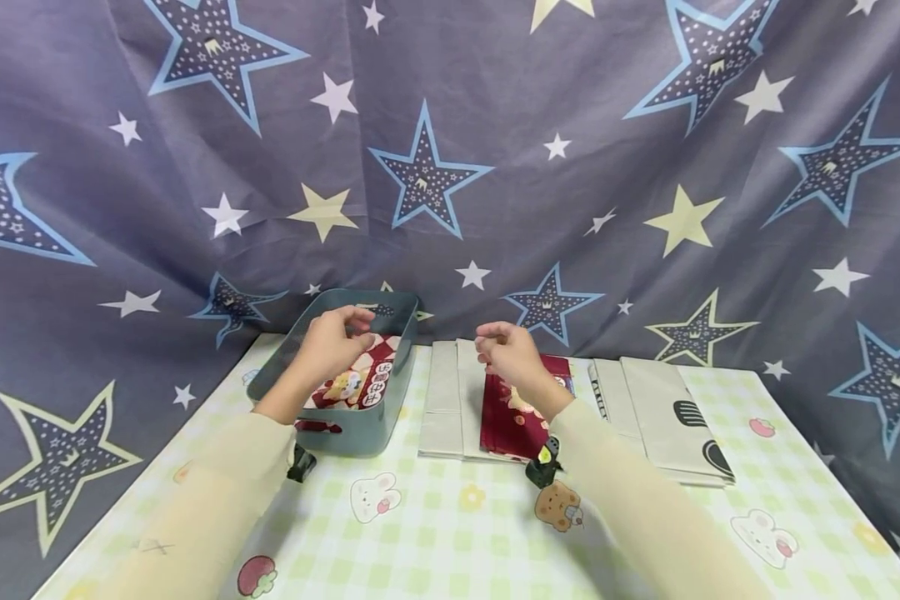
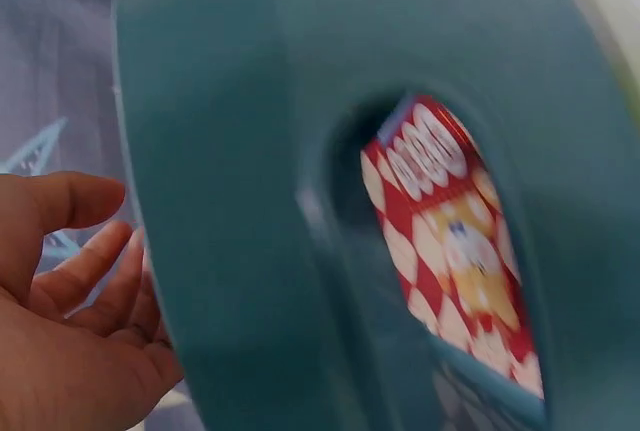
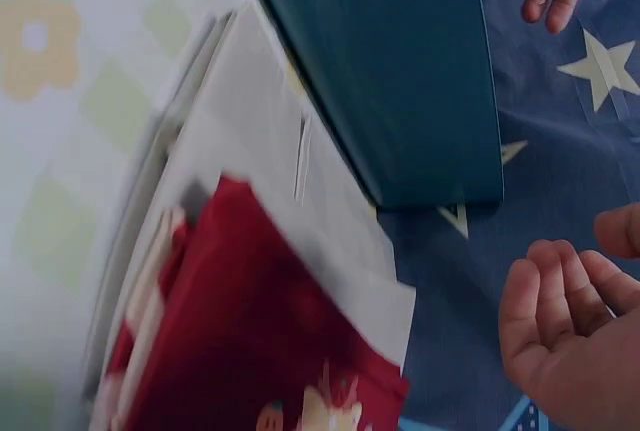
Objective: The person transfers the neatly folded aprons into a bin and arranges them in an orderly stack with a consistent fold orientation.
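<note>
Two hands: from my end I see the left hand point(image 1: 332, 340) and the right hand point(image 1: 512, 357) raised over the surface point(image 1: 450, 533), apart from each other.
Left fingers point(image 2: 85, 271): loosely bent, a gap before the thumb, nothing in their hold.
Right fingers point(image 3: 556, 301): likewise half-curled with the thumb standing off, nothing in them.
Bin point(image 1: 367, 432): upright at the left, mouth upward; I judge it is set this way so its contents can be reached from above.
Checked bundle point(image 1: 362, 372): inside the bin, printed face up, below the left fingers; I see no contact.
Red cloth point(image 1: 502, 423): folded, lying on the plain pale cloth point(image 1: 441, 412), probably folded so it rests flat. It sits below the right fingers, which hang clear of it in the right wrist view.
Printed pale cloth point(image 1: 662, 404): folded to the right of the red cloth, beyond the right hand; I'd guess it sits there to keep the piles separate.
</note>
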`<state>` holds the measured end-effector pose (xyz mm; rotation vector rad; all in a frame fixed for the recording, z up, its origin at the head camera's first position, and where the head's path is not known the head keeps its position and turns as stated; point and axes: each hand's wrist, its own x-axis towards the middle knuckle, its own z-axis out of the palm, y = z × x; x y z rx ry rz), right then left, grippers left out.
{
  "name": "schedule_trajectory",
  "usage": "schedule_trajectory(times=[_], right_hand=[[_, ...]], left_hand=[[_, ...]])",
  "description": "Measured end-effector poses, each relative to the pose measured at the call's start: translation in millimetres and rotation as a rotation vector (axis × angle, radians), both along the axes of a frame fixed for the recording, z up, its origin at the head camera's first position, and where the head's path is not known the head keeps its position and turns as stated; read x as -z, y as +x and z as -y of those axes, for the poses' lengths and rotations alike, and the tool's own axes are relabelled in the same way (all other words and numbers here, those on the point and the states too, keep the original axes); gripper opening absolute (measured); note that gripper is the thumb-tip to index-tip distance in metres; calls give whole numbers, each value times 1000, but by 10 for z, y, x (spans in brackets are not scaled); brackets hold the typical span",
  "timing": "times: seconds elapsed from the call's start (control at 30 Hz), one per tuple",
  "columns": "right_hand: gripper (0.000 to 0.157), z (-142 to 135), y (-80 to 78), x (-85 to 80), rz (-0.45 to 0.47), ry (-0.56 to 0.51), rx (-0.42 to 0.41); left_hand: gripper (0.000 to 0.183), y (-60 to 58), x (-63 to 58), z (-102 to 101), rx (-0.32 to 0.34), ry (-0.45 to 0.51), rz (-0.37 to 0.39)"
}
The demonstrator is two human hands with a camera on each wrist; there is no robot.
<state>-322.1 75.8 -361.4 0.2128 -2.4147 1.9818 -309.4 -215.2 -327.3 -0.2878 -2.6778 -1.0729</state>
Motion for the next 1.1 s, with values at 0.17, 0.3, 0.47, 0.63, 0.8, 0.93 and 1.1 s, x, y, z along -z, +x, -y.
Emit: schedule_trajectory(times=[0.17,0.3,0.47,0.63,0.8,0.93,1.1], right_hand=[[25,-219,20,19,-27,51,17],[26,-401,40,42,-28,75,19],[28,-618,49,105,-59,129,37],[28,-802,57,189,-75,141,59],[30,-954,89,241,-88,167,71],[32,-1066,95,264,-89,205,86],[33,-1224,54,343,-48,216,100]], left_hand=[[35,15,-65,-267,47,19,-8],[34,12,-107,-480,62,22,-8],[33,-13,-126,-729,93,32,-40],[33,-42,-71,-937,128,58,-52],[33,-63,35,-1122,167,75,-63],[31,-82,154,-1248,154,86,-41],[29,-139,355,-1358,132,124,-7]])
